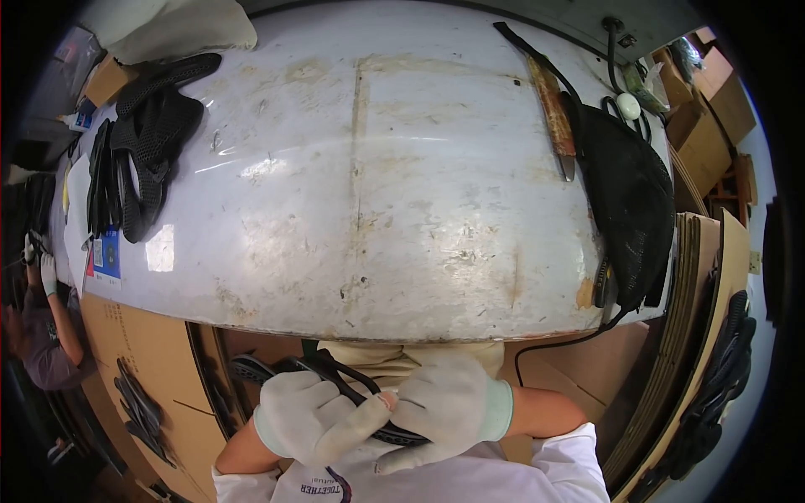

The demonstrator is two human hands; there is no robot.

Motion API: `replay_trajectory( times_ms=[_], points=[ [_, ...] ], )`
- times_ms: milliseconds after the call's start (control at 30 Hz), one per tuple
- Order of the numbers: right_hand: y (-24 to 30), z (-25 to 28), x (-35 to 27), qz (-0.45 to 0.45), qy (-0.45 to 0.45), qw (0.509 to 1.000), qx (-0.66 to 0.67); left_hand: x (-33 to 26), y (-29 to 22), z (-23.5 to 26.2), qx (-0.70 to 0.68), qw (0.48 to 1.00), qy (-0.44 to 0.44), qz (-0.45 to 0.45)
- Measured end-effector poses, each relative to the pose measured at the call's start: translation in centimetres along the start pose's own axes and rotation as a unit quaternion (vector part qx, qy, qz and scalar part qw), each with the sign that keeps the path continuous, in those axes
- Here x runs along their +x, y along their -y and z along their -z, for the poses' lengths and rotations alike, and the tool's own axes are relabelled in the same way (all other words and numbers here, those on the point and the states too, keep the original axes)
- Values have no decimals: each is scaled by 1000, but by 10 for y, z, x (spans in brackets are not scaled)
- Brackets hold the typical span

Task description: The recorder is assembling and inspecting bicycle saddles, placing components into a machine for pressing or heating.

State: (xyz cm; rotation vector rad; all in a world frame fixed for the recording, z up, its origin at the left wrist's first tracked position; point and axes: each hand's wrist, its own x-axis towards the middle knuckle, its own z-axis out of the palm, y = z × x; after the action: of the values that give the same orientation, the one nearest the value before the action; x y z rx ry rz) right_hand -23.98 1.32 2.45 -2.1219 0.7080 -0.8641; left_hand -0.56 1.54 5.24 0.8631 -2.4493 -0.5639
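My left hand (309, 415) and my right hand (449, 401) both wear whitish gloves and meet in front of my body, just off the near edge of the table. Between them is a black flexible piece with a perforated end (251, 367) and narrow, strap-like edges. Fingers of both hands are closed on it, and the gloves hide much of its middle. A bare fingertip shows through one glove where the hands come together. The piece's exact kind is unclear.
Black perforated pieces (155, 138) are heaped at the table's left. A black mesh bag (629, 193), a brown-handled knife (553, 117) and a cutter (601, 282) lie right. Cardboard sheets (147, 377) flank me, holding more black pieces (713, 394). Another person (52, 335) works far left.
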Motion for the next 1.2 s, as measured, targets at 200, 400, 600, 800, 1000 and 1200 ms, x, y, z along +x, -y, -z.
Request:
replay_trajectory(
  times_ms=[200, 400, 600, 800, 1000, 1200],
  points=[
    [-1, -2, 0, 20, -20, 1000, 11, 9, -6, 5, -9, 1000, -25, -12],
    [0, 4, 5, -3, -19, 1000, -12, 13, -9, 9, 20, 1000, -6, -12],
    [-13, 45, -3, 46, -47, 998, -9, -39, 1, 56, 91, 975, -179, 97],
    [-30, 51, -15, 54, -86, 990, 97, -54, 36, 48, -236, 908, -154, 311],
    [-42, 57, -24, 70, -75, 980, 171, -15, 18, 41, -301, 895, -223, 242],
    [-33, 62, -27, 81, -73, 983, 144, 1, 1, 52, -283, 870, -177, 364]
  ],
)
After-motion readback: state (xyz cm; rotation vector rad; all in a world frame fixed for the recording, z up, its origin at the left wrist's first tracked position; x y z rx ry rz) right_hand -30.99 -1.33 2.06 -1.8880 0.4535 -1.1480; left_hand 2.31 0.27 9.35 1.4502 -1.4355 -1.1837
